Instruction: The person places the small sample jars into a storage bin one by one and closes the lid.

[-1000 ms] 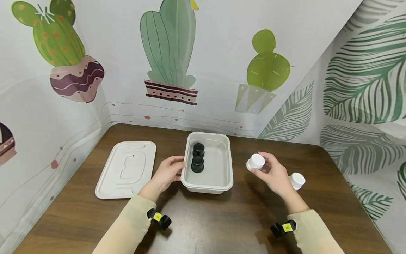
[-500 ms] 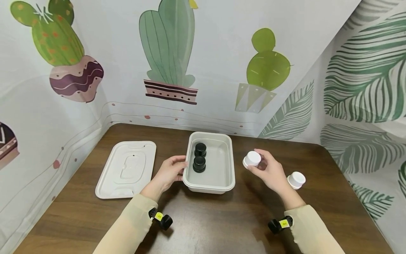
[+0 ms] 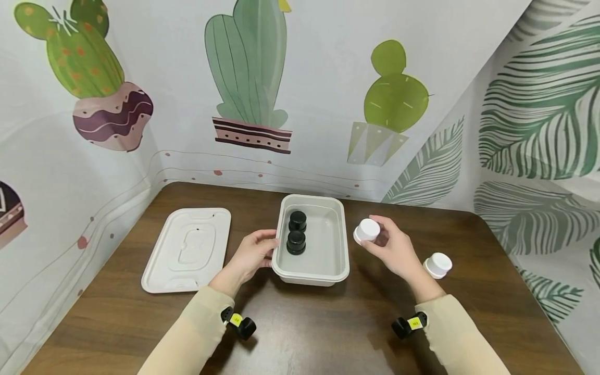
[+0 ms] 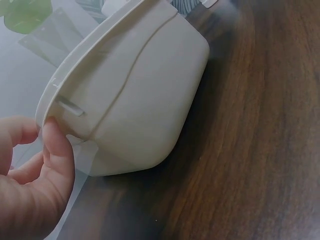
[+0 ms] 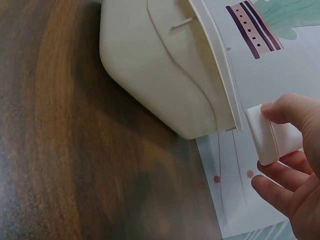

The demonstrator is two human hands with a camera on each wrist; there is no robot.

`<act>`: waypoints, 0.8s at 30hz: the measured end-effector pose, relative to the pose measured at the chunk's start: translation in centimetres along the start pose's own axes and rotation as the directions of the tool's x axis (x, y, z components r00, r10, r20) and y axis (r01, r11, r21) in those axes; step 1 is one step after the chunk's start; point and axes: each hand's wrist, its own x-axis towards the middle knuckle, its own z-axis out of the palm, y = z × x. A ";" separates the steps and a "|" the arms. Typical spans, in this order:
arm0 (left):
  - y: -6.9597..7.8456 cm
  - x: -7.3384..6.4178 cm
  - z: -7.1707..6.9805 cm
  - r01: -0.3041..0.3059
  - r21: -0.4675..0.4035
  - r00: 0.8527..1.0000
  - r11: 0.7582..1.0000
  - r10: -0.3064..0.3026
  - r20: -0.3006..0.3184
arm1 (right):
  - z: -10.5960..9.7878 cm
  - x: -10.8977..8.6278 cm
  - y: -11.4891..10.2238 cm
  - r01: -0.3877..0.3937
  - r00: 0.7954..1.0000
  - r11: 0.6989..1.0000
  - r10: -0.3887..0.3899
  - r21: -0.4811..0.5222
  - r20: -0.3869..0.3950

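Note:
My left hand (image 3: pixel 255 251) grips the left rim of a pale plastic box (image 3: pixel 326 276), its thumb and fingers at the edge in the left wrist view. Inside, along the left wall, stand two small black jars (image 3: pixel 297 221), one behind the other. Just off the box's right side, my right hand (image 3: pixel 395 249) pinches a small white jar (image 3: pixel 369 229) between thumb and fingers. That jar's wide ribbed end (image 5: pixel 263 134) points down, and in the right wrist view it is held above the table, close to the box's rim.
Another white jar (image 3: pixel 438 265) stands on the brown wooden table (image 3: pixel 304 333) to the right of my right hand. A pale lid (image 3: pixel 159 260) lies flat at the left. Behind the table hangs a cloth (image 3: pixel 323 104) printed with cacti and leaves.
The right hand has moved left with the white jar, toward the box. The box has shifted slightly right in view, the left hand still at its rim.

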 end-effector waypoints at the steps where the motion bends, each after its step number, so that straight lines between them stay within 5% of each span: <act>1: 0.0 0.0 0.0 0.000 -0.001 1.000 1.000 0.000 0.001 | 0.0 0.1 -0.1 0.002 1.000 1.000 -0.002 0.003 0.000; 24: -0.2 -0.3 1.1 0.010 -0.029 1.000 1.000 -0.010 0.014 | 1.1 1.9 -1.7 0.064 0.997 0.998 -0.065 0.011 0.045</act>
